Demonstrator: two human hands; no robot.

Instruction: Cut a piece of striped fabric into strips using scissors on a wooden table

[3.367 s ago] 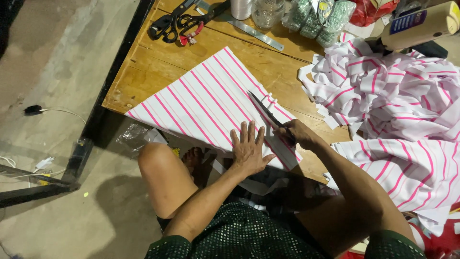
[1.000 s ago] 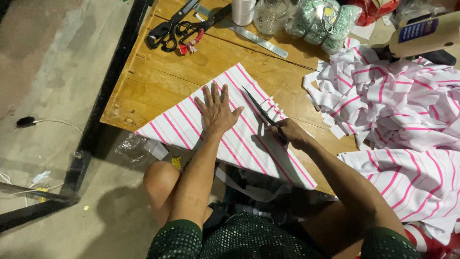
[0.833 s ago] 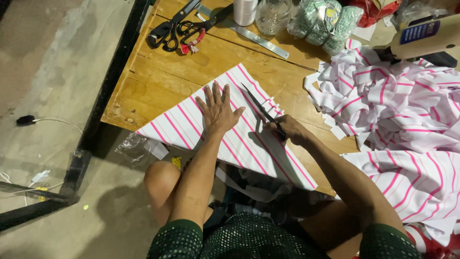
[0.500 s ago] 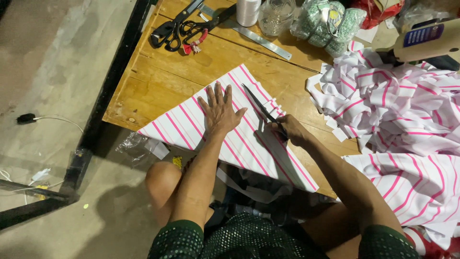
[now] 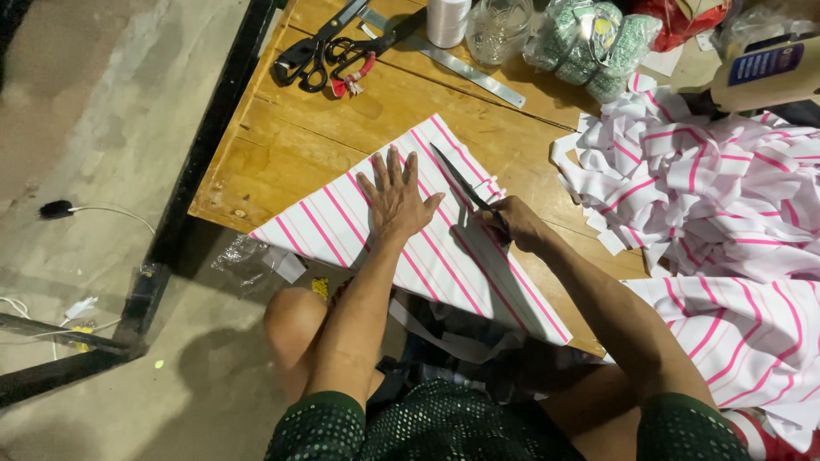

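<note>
Striped cloth point(image 5: 359, 230), 2 hands (scissors point(image 5: 461, 181))

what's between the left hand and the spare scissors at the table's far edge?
Head view: past the left hand, a short stretch of the striped fabric, then bare wooden table up to the spare scissors. Nothing else lies there.

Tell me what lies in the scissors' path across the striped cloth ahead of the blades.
Nothing visible blocks it. The scissors in the right hand point up the pink-striped cloth toward its far corner. The left hand lies flat on the cloth beside the blades, left of their line, not across it. Beyond the corner is bare wooden table.
</note>
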